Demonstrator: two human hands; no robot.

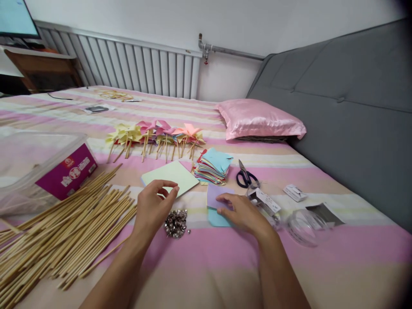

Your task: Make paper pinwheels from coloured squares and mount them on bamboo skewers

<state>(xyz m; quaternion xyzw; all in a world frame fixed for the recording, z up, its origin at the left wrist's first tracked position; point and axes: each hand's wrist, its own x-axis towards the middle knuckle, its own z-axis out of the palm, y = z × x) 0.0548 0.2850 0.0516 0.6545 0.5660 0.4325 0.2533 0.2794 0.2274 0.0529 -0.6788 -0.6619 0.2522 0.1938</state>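
My left hand (156, 201) hovers above a small heap of shiny metal push pins (176, 223). Its thumb and index fingertips come together in a pinch, and whatever may be between them is too small to see. Beside it lies a stack of pale green square paper (172, 176). My right hand (241, 209) has its fingers and thumb at a purple paper square (215, 195), which overlaps a light blue paper square (219, 218). Behind them stands a pile of cut coloured paper squares (214, 165), light blue on top.
Bamboo sticks (83, 231) spread at the left beside a clear plastic box (64, 171). Finished paper pinwheels (154, 133) lie farther back. Scissors (246, 175), a small white box (265, 201) and a clear round container (305, 227) sit at the right. A pink pillow (260, 118) rests by the headboard.
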